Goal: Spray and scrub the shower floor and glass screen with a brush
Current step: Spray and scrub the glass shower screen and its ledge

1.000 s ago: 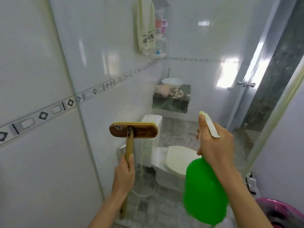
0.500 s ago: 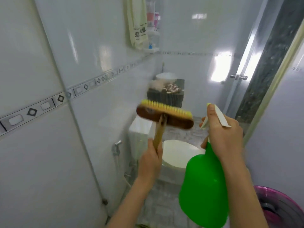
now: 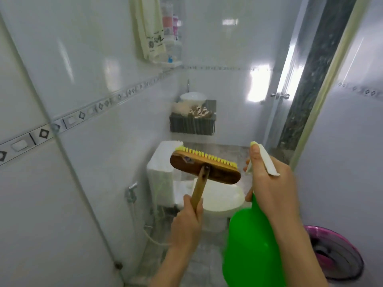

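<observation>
Left hand is clenched round the wooden handle of the brush, head raised in front of the toilet, yellow bristles facing away. Right hand grips the neck of the green spray bottle, thumb on its white trigger head.

White toilet seen beyond, lid closed, cistern set against tiled wall. Basin placed on dark counter further back. Pale towel hung high beside corner shelf. Pink bucket seen at lower right. Door handle seen right.
</observation>
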The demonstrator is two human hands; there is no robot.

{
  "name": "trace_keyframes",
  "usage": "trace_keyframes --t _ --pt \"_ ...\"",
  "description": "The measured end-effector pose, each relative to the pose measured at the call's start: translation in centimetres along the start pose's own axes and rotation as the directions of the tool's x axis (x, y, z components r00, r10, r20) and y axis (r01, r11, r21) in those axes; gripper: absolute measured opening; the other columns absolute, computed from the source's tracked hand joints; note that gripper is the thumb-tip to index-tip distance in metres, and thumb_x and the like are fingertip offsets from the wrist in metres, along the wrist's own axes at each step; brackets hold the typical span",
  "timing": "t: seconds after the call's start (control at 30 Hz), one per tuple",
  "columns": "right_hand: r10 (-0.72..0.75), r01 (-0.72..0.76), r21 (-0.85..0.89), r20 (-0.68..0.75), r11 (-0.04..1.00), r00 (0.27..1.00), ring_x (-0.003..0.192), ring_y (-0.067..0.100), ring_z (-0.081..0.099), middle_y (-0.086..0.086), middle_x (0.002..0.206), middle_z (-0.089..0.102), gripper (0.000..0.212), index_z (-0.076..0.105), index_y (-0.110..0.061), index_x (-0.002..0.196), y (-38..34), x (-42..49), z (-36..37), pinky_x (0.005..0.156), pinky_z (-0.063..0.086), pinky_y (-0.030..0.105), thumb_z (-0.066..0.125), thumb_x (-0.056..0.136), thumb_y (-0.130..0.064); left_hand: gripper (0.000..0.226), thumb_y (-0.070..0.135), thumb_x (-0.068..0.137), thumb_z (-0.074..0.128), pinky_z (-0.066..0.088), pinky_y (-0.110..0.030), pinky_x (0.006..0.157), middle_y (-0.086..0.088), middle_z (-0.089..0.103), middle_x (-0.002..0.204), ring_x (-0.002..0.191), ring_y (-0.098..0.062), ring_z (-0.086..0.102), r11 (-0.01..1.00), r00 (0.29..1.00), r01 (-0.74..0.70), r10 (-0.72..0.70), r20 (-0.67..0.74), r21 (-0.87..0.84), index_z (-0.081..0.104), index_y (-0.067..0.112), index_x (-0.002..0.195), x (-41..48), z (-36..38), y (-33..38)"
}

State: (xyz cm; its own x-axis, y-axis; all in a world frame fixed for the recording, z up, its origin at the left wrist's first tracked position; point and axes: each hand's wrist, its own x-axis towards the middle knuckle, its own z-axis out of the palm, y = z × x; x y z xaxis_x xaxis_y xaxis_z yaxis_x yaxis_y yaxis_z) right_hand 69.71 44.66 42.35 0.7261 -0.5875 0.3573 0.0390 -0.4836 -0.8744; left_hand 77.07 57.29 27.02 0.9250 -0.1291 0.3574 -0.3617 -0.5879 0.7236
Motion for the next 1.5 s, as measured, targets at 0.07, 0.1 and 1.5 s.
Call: trace_keyframes --t 0.07,0.1,1.5 --pt "0.0 -0.001 -0.002 -0.015 1.0 1.0 0.04 0.011 0.06 0.015 0.065 0.061 0.058 0.059 -0.003 0.074 0.1 0.5 -0.6 0.035 0.039 0.015 0.041 0.101 -0.051 0.055 0.058 0.088 0.019 0.046 -0.021 0.049 0.011 0.049 0.063 0.054 -0.006 0.053 0.998 0.998 -0.054 0.053 -0.038 -0.016 0.046 0.015 0.108 0.8 -0.4 1.4" --pt "-0.002 0.003 0.018 -0.031 1.0 1.0 0.04 0.014 0.06 0.016 0.066 0.062 0.058 0.06 -0.002 0.075 0.1 0.7 -1.1 0.034 0.038 0.014 0.042 0.101 -0.05 0.056 0.059 0.088 0.02 0.05 -0.03 0.052 0.009 0.049 0.064 0.057 -0.013 0.057 0.994 0.991 -0.102 0.098 -0.087 -0.044 0.047 0.014 0.109 2.3 -0.9 3.1" --pt "-0.063 0.052 0.083 0.127 0.995 0.99 0.04 0.016 0.059 0.009 0.065 0.059 0.051 0.059 -0.009 0.072 7.1 3.2 -14.3 0.035 0.041 0.014 0.043 0.101 -0.048 0.036 0.052 0.096 0.026 0.044 -0.029 0.049 0.004 0.054 0.065 0.056 -0.012 0.055 0.997 0.983 -0.075 0.072 -0.168 -0.011 0.044 0.02 0.094 -0.1 7.9 16.6"
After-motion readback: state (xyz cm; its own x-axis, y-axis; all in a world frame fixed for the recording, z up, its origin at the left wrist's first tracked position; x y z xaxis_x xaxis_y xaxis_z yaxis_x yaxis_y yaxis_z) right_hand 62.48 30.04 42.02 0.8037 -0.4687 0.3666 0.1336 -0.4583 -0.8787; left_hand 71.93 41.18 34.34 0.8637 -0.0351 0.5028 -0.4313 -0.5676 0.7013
